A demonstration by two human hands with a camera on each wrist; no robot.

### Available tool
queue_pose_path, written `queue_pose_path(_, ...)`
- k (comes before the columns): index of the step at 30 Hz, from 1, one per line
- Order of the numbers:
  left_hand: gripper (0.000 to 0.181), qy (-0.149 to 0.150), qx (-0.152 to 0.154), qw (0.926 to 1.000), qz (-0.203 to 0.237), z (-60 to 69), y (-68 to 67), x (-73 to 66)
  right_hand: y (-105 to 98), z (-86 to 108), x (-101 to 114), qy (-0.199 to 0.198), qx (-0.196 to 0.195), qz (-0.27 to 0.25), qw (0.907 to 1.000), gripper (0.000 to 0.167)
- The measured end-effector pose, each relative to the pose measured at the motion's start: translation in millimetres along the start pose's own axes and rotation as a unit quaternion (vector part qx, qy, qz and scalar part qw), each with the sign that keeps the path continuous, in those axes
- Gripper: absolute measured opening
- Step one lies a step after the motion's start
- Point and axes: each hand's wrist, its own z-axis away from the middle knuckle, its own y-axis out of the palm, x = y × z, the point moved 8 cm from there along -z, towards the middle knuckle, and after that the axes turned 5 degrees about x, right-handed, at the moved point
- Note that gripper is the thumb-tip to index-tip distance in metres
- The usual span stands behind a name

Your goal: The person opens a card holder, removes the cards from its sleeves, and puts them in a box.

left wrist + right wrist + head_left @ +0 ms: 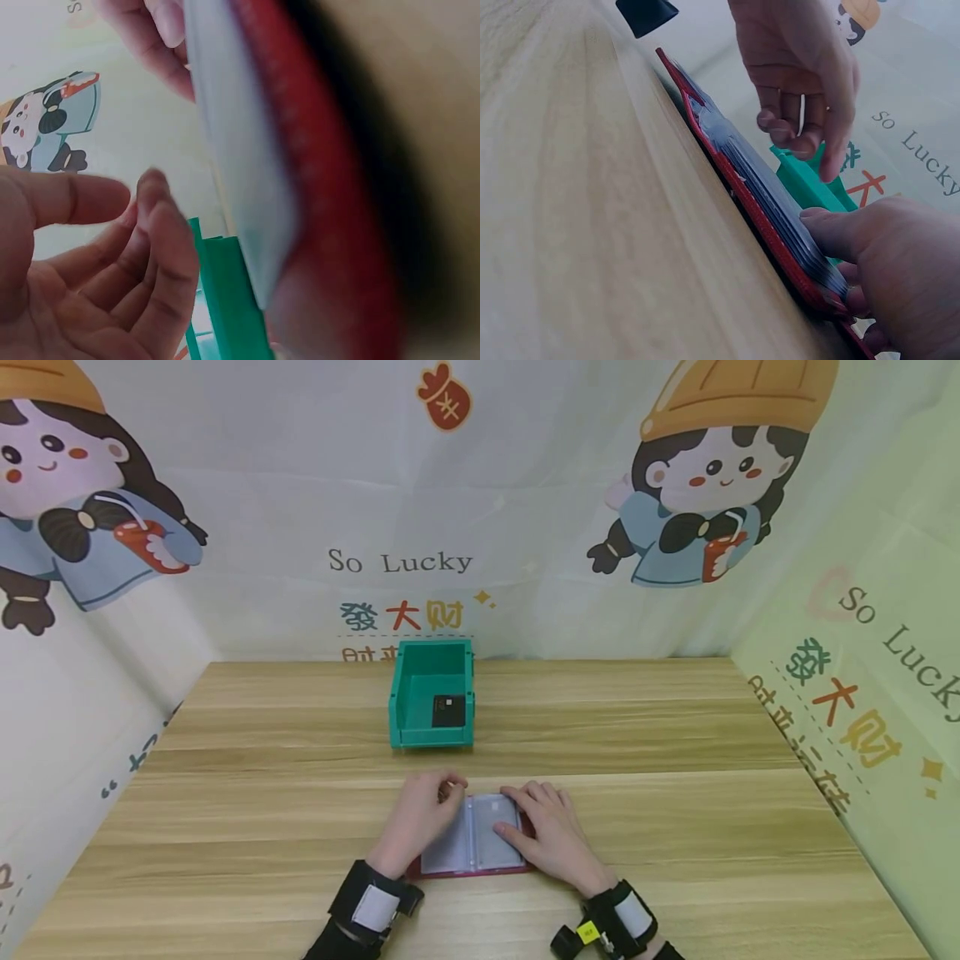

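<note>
A card holder (471,852) with a red cover and clear plastic sleeves lies spread apart on the table in the head view. My right hand (551,835) holds its right side, with the thumb on the sleeves (780,210) and the other fingers around the outer edge in the right wrist view. Over the left page is my left hand (425,814), its fingers loosely bent. In the left wrist view, a gap shows between the thumb and fingertips of that hand (112,262), and nothing is visible between them.
Behind the card holder stands a green plastic bin (431,739) on the wooden table (637,735). Inside it lies a flat black piece (448,714) with a small white mark. A printed cloth (540,527) hangs behind the table and along its sides.
</note>
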Motion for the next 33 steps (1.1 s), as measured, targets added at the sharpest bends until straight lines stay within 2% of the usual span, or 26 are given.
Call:
queue_pose_path(6,0.015,-0.019,0.035,0.9988,0.029,7.7,6.6,6.3,-1,-0.5,1,0.003,-0.001,-0.006,1.0000,0.050)
queue_pose_path(13,0.014,-0.012,0.078,0.9953,0.056,9.4,14.1,13.1,-3,-0.4,1,0.008,-0.008,-0.021,0.9997,0.050)
queue_pose_path(22,0.016,-0.008,0.101,0.9917,0.080,8.6,20.0,17.1,-5,1.0,-2,0.014,-0.038,-0.044,0.9982,0.043)
queue_pose_path(28,0.017,-0.019,0.105,0.9907,0.084,8.7,21.9,17.6,-6,1.3,-5,0.019,-0.049,-0.056,0.9971,0.029)
queue_pose_path(33,0.017,-0.018,0.106,0.9906,0.085,8.9,22.4,18.1,-7,2.1,-3,0.011,-0.054,-0.063,0.9965,0.014)
